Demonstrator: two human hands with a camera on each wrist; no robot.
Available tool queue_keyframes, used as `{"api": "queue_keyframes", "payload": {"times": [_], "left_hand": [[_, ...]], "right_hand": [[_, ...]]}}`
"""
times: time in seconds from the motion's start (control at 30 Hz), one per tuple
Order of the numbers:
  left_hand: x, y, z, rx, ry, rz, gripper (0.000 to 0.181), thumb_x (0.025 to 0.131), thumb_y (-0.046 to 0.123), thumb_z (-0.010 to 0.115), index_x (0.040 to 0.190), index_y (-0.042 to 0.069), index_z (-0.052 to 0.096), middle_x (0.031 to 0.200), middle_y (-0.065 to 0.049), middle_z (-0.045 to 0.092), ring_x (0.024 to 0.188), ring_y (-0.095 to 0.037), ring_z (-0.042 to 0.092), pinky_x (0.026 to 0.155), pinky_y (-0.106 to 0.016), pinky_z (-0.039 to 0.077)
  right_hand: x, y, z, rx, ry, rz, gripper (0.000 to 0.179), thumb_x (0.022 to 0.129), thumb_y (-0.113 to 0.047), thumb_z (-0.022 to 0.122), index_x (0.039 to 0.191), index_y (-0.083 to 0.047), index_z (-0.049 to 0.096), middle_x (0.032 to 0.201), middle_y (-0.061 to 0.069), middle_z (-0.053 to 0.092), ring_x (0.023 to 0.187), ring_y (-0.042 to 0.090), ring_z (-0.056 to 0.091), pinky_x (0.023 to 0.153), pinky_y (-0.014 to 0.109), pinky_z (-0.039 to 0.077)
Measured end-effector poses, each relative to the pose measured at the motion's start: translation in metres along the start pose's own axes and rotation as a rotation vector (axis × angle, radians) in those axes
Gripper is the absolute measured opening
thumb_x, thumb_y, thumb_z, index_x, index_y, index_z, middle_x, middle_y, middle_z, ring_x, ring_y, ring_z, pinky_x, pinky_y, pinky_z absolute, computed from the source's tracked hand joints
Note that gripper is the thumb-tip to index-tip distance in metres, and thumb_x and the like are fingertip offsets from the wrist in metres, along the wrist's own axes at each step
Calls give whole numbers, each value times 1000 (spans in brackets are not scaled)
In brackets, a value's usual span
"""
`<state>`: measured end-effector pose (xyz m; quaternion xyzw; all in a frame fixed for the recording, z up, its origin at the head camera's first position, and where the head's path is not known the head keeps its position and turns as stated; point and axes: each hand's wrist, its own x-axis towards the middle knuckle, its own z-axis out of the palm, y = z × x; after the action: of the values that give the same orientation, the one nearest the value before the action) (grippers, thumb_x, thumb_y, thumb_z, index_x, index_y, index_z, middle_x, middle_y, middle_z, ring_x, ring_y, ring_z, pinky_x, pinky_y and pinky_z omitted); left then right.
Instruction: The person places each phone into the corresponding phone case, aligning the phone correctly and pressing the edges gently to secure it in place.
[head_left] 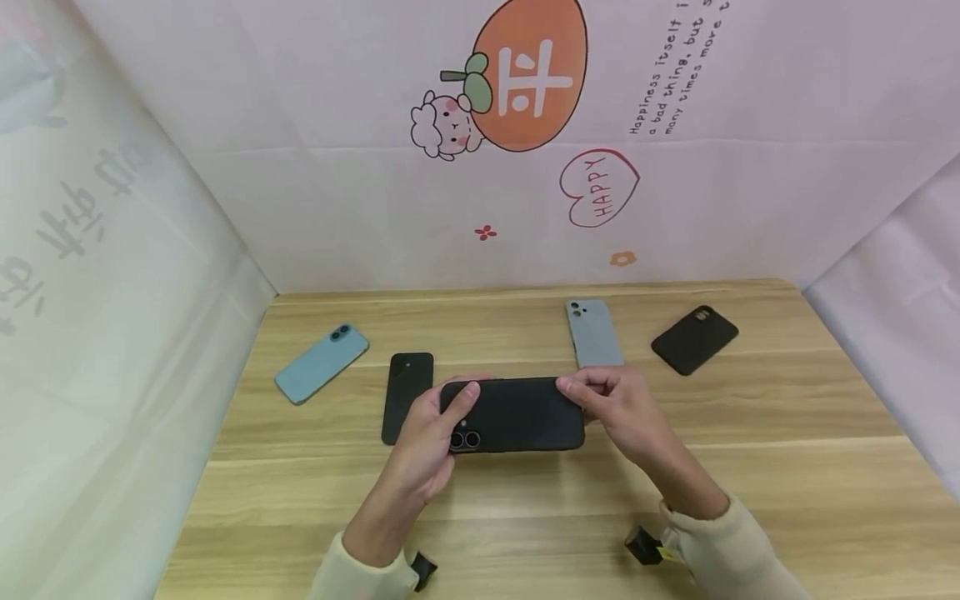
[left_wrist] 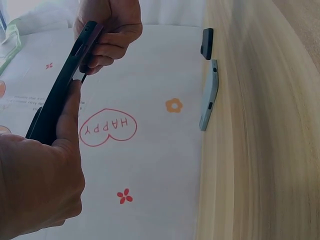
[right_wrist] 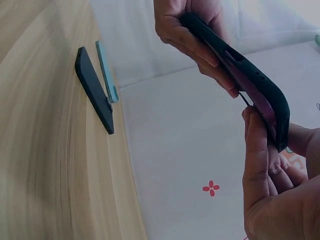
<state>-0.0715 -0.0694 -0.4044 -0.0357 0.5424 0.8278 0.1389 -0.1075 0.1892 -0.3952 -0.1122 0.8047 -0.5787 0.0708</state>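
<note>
Above the table, both hands hold a black phone case [head_left: 517,415] with its back and camera rings facing up. My left hand [head_left: 423,433] grips the camera end, thumb on top and fingers underneath. At the other end my right hand [head_left: 622,410] pinches a corner between thumb and fingers. From below, the right wrist view shows a purple-edged phone [right_wrist: 263,102] inside the case. The case rim bows away from it near the right fingertips [right_wrist: 251,117]. A thin dark strip spans the gap between the two hands there.
On the wooden table [head_left: 525,533] lie a light blue phone [head_left: 322,364] at the left and a black phone [head_left: 408,392] close behind the left hand. A pale grey-blue phone [head_left: 596,333] and a black phone case [head_left: 695,340] lie at the back right. White printed cloth [head_left: 360,208] hangs behind.
</note>
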Motion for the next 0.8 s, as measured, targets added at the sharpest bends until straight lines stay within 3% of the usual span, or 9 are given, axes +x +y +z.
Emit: {"api": "queue_keyframes", "payload": {"times": [0.3, 0.57, 0.8], "left_hand": [[0, -2, 0, -13, 4, 8, 39, 112, 18, 55, 141, -8, 59, 137, -16, 66, 126, -23, 67, 102, -37, 57], [-1, 0, 1, 1, 4, 27, 34, 112, 16, 54, 137, -5, 63, 136, -16, 67, 127, -23, 67, 103, -36, 57], [-1, 1, 0, 33, 5, 22, 36, 113, 18, 53, 138, -6, 62, 137, -17, 66, 126, -23, 67, 102, -36, 58]], "right_hand": [[0, 2, 0, 53, -35, -11, 25, 106, -14, 66, 94, 6, 75, 74, -5, 70, 72, 11, 66, 64, 30, 62], [0, 2, 1, 129, -64, 50, 30, 106, -20, 67, 102, 9, 75, 82, 0, 75, 76, 16, 74, 71, 34, 64], [-2, 3, 2, 154, -105, 98, 30, 105, -21, 68, 96, 7, 73, 81, 1, 73, 77, 16, 72, 73, 35, 64]]}}
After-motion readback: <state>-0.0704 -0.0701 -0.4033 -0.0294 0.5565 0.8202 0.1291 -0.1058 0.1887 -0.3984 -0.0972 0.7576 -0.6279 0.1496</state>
